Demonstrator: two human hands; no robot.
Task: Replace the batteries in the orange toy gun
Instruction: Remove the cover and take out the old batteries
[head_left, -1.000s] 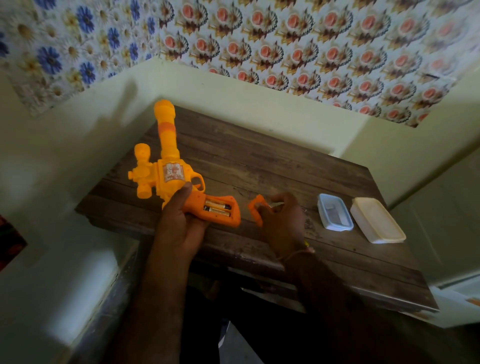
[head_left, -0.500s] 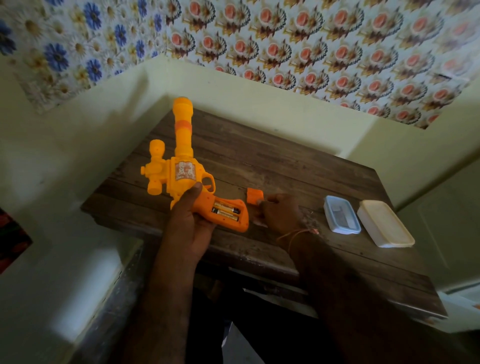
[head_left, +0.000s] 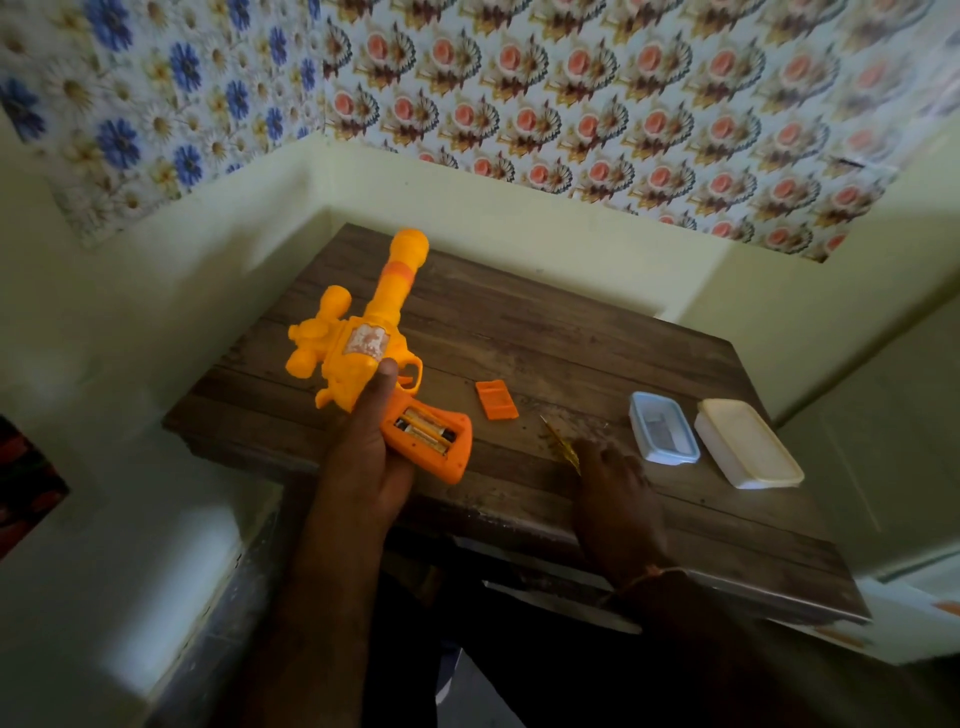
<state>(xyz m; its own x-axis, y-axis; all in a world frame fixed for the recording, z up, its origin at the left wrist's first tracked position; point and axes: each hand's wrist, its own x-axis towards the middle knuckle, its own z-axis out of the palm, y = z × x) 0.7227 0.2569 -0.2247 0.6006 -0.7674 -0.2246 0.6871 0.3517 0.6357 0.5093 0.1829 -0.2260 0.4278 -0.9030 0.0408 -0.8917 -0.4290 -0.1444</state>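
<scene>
The orange toy gun (head_left: 363, 353) is held above the worktop's (head_left: 571, 353) left near corner, barrel pointing toward the far edge, its handle toward the near edge with the battery compartment open and two batteries (head_left: 426, 431) showing inside. The left hand (head_left: 363, 457) grips the gun at the handle, thumb laid up along the body beside the trigger guard. The orange battery cover (head_left: 496, 399) lies loose on the worktop, near the middle and apart from both hands. The right hand (head_left: 613, 478) rests on the worktop by the near edge with fingers curled over a thin yellowish tool (head_left: 563, 447), probably a small screwdriver; whether it is truly pinched or only touched I cannot tell. Toward the right edge sit a clear container (head_left: 664, 427) and, just beside it, a cream lid or box (head_left: 748, 444). The old cells appear still to be in place, so prising them out seems next. Risks as I judge them: a tilted handle could spill the batteries off the near edge; levering with a metal tip could bend the spring contacts or bridge the terminals; the small cover could be nudged off the worktop; fresh cells could go in the wrong way round in this dim light.
</scene>
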